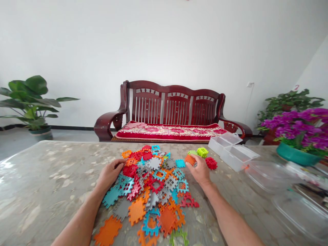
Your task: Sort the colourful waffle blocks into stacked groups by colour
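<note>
A heap of flat plastic interlocking tiles (155,163) with toothed edges, in red, orange, grey, teal and blue, covers the middle of the table. My right hand (201,172) is closed on an orange tile (190,159) at the heap's right side, thumb and fingers at its edge. My left hand (110,173) rests at the heap's left edge, loosely open, its fingertips beside a red tile (130,170). Beyond my right hand are a lime-green joined block (202,152) and a red joined block (211,163). An orange tile (108,231) lies nearest me on the left.
Clear plastic boxes (237,157) stand at the table's (61,191) right rear, with transparent lids (271,176) in front of them. A teal pot of purple flowers (298,152) is at far right. Behind the table is a wooden bench (174,106).
</note>
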`<state>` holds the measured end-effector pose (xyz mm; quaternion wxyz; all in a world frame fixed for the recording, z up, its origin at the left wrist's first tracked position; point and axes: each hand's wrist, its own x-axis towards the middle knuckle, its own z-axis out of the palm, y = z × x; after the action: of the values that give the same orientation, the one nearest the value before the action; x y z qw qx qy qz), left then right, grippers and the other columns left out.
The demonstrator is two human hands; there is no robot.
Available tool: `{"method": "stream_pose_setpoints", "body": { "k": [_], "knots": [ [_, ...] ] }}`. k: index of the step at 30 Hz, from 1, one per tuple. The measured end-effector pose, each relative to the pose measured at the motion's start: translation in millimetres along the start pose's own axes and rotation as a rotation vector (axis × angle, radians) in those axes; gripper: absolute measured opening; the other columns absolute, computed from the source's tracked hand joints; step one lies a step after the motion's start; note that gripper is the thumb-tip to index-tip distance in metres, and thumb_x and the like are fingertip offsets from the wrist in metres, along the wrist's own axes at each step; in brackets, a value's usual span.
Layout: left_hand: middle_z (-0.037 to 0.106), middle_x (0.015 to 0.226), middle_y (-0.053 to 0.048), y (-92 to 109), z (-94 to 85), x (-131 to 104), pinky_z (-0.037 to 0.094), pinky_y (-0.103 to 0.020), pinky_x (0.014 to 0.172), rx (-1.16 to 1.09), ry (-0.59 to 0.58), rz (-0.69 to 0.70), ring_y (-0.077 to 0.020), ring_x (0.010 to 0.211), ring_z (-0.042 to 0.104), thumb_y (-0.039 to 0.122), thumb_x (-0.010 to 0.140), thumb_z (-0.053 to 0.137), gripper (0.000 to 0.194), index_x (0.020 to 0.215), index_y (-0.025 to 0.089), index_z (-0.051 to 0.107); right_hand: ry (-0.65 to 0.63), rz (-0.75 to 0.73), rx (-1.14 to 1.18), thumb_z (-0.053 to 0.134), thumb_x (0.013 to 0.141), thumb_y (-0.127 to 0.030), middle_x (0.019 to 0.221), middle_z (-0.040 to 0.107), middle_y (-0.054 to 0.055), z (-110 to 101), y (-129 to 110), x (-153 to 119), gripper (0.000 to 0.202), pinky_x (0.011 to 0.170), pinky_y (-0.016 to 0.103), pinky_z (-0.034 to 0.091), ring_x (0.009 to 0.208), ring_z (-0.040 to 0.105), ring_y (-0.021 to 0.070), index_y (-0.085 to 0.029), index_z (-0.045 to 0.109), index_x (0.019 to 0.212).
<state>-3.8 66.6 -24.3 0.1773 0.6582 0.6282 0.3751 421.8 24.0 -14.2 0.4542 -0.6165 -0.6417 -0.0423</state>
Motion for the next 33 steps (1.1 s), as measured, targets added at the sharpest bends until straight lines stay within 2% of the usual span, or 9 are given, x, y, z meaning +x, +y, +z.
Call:
{"method": "stream_pose_setpoints", "body": {
  "k": [6, 10, 13, 19, 23, 25, 29, 33],
  "knots": [
    [0.076, 0.106, -0.004, -2.4, 0.3, 0.5, 0.050, -0.034, 0.096, 0.006, -0.005, -0.003, -0.0238, 0.100, 0.068, 0.045, 0.078, 0.048, 0.039, 0.098, 0.024, 0.073, -0.065, -0.027, -0.247, 0.063, 0.077, -0.025, 0.118, 0.068, 0.010, -5.9, 5.0, -1.8, 0.042, 0.098, 0.044, 0.045, 0.106, 0.060, 0.0273, -0.020, 0.065, 0.118],
    [0.076, 0.108, -0.003, -3.8, 0.9, 1.1, 0.049, -0.035, 0.098, -0.020, -0.009, -0.004, -0.0242, 0.101, 0.067, 0.045, 0.077, 0.049, 0.038, 0.099, 0.025, 0.073, -0.124, -0.082, -0.275, 0.064, 0.076, -0.018, 0.123, 0.066, 0.011, -2.3, 0.5, -2.9, 0.047, 0.101, 0.045, 0.043, 0.112, 0.059, 0.0281, -0.021, 0.063, 0.122],
    [0.077, 0.107, -0.003, -5.1, 1.7, 1.5, 0.049, -0.034, 0.098, -0.042, -0.001, 0.007, -0.0240, 0.101, 0.068, 0.046, 0.076, 0.050, 0.038, 0.098, 0.025, 0.073, -0.161, -0.061, -0.162, 0.063, 0.077, -0.020, 0.126, 0.065, 0.012, 8.0, -3.8, -3.6, 0.051, 0.103, 0.044, 0.044, 0.117, 0.059, 0.0269, -0.020, 0.059, 0.127],
    [0.077, 0.103, -0.002, -6.8, 1.4, 2.3, 0.051, -0.033, 0.093, -0.004, -0.001, 0.005, -0.0238, 0.097, 0.070, 0.047, 0.077, 0.049, 0.040, 0.099, 0.026, 0.074, -0.226, 0.091, 0.132, 0.063, 0.078, -0.028, 0.131, 0.063, 0.013, 27.2, -13.5, -6.0, 0.057, 0.104, 0.046, 0.046, 0.120, 0.061, 0.0267, -0.021, 0.054, 0.134],
    [0.077, 0.102, -0.002, -7.5, 0.9, 3.1, 0.051, -0.033, 0.093, 0.021, -0.003, 0.003, -0.0242, 0.098, 0.069, 0.047, 0.077, 0.048, 0.040, 0.099, 0.026, 0.074, -0.306, 0.164, 0.337, 0.065, 0.076, -0.033, 0.124, 0.067, 0.015, 32.8, -18.7, -7.0, 0.065, 0.096, 0.043, 0.052, 0.111, 0.066, 0.0263, -0.018, 0.050, 0.137],
    [0.077, 0.103, -0.002, -7.9, 0.8, 3.3, 0.050, -0.033, 0.094, 0.025, -0.001, 0.000, -0.0241, 0.098, 0.069, 0.047, 0.077, 0.048, 0.040, 0.098, 0.025, 0.074, -0.305, 0.197, 0.398, 0.064, 0.076, -0.035, 0.124, 0.067, 0.016, 33.5, -18.9, -6.8, 0.066, 0.091, 0.041, 0.054, 0.108, 0.067, 0.0258, -0.017, 0.049, 0.138],
    [0.077, 0.105, -0.003, -7.0, 0.6, 2.8, 0.050, -0.034, 0.095, 0.019, -0.012, -0.001, -0.0243, 0.099, 0.069, 0.047, 0.077, 0.048, 0.041, 0.100, 0.024, 0.073, -0.211, 0.184, 0.250, 0.061, 0.079, -0.036, 0.131, 0.063, 0.016, 27.1, -14.9, -4.8, 0.060, 0.097, 0.044, 0.050, 0.114, 0.064, 0.0272, -0.018, 0.052, 0.136],
    [0.077, 0.103, -0.002, -4.2, -0.1, 1.1, 0.051, -0.033, 0.092, 0.018, -0.006, -0.005, -0.0240, 0.098, 0.069, 0.047, 0.078, 0.048, 0.041, 0.101, 0.025, 0.074, -0.163, 0.111, -0.014, 0.064, 0.079, -0.032, 0.124, 0.068, 0.013, 14.4, -10.7, -3.7, 0.056, 0.099, 0.047, 0.047, 0.113, 0.062, 0.0299, -0.019, 0.056, 0.133]
  ]
}}
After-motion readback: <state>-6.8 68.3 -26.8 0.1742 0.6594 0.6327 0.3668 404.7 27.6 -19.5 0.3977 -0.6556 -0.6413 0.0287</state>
